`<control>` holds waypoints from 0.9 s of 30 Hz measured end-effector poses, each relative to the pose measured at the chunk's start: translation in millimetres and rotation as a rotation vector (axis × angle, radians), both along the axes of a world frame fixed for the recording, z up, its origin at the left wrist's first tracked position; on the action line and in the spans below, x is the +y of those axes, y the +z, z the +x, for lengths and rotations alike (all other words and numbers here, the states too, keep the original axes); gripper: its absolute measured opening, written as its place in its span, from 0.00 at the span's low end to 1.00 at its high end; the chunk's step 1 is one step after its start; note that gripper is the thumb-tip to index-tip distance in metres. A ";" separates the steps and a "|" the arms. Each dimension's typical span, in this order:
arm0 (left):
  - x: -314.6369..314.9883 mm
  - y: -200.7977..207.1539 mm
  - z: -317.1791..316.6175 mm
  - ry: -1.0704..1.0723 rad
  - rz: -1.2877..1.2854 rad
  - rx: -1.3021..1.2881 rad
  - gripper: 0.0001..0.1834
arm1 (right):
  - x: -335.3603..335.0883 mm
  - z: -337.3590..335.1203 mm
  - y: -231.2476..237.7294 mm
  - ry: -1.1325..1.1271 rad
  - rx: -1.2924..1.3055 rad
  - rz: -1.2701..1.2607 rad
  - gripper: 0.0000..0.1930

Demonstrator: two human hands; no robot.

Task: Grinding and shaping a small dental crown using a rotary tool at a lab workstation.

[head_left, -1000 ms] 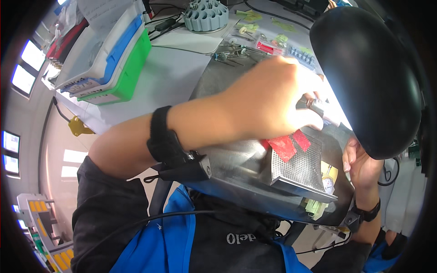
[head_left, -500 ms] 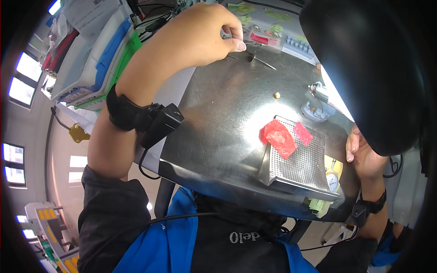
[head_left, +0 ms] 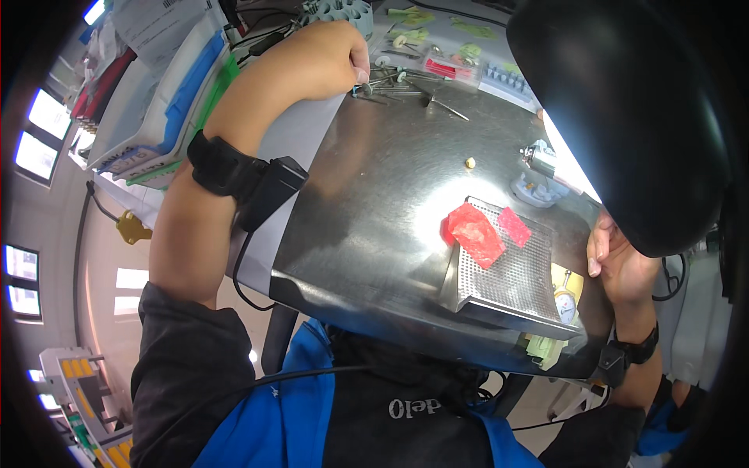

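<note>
My left hand (head_left: 343, 62) is at the far left of the metal worktop, fingers bent down and pinched beside a cluster of thin-shanked rotary bits (head_left: 402, 82). The hand hides what its fingertips hold, if anything; a small grey disc shows just below them. At the right edge, my right hand (head_left: 628, 265) rests with loosely curled fingers, nothing visible in it, partly behind the black lamp head (head_left: 624, 117). Between the hands lie a small gold-coloured crown (head_left: 470, 163), a grey dental model (head_left: 538, 192) and a metal cylindrical piece (head_left: 540, 158).
A perforated metal tray (head_left: 511, 285) holds a crumpled red sheet (head_left: 477, 238) and a smaller red piece (head_left: 515, 226). A dial gauge (head_left: 565, 306) lies by its right side. Clear boxes (head_left: 452, 70) stand at the back, upright file trays (head_left: 168, 109) at the left.
My left hand has moved left and slightly down, uncovering the cluster of rotary bits. The view has shifted slightly; my right hand stays by the lamp.
</note>
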State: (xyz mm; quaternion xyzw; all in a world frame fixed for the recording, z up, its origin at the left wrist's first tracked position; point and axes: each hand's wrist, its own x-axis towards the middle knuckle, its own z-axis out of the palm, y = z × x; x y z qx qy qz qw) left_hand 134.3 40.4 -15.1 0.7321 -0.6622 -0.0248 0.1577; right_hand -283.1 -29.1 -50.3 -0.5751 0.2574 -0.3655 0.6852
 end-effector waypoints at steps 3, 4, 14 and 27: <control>0.3 1.2 -4.2 0.103 0.097 -0.043 0.09 | -2.6 0.2 -0.3 0.052 -0.004 -0.024 0.27; 0.4 2.2 -5.9 0.101 0.106 -0.056 0.09 | -3.3 0.2 -0.5 0.072 0.000 -0.028 0.27; -3.3 2.8 -19.0 0.149 0.239 -0.192 0.12 | -7.4 -3.9 -0.1 0.178 -0.040 -0.030 0.41; 2.7 9.8 -16.9 0.194 0.156 -0.077 0.14 | -4.8 -3.8 -0.1 0.140 -0.048 -0.009 0.35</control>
